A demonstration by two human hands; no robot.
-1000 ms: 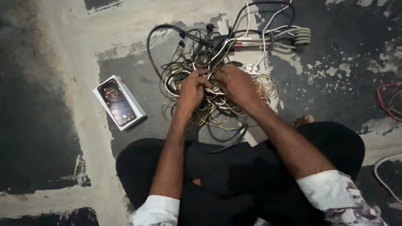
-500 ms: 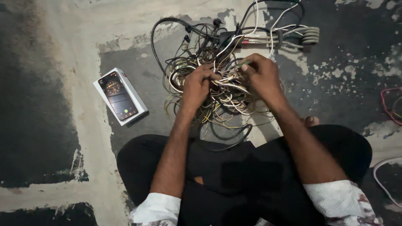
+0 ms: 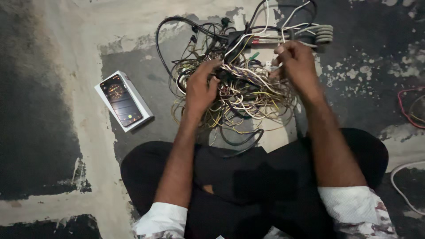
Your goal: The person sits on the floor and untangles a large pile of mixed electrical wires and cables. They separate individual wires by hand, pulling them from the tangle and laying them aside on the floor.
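Your left hand (image 3: pixel 200 88) presses down on the tangle of wires (image 3: pixel 239 90), its fingers curled into the left part of the heap and closed on a clump of strands there. Your right hand (image 3: pixel 297 65) is raised over the right edge of the same heap, its fingertips (image 3: pixel 278 53) pinched shut on a few pale strands that run taut from the tangle up to your hand. The tangle lies on the worn concrete floor (image 3: pixel 66 110) just ahead of your crossed legs (image 3: pixel 248 177), which are clad in black; white, yellow, brown and black wires are knotted together in it, and a green bit (image 3: pixel 253 56) shows near its top. Thicker black cables (image 3: pixel 175 26) loop out of the heap toward the upper left. At the far side of the pile a grey coiled cord (image 3: pixel 322 34) lies on the floor, just beyond your right hand. To the left, well apart from the wires, a smartphone (image 3: pixel 120 100) with a lit screen rests on a white box (image 3: pixel 142 116), tilted on the pale strip of floor. At the right edge of the view a red wire (image 3: pixel 402 106) curls on the dark floor, and below it a white cable (image 3: pixel 400 177) bends past your right knee
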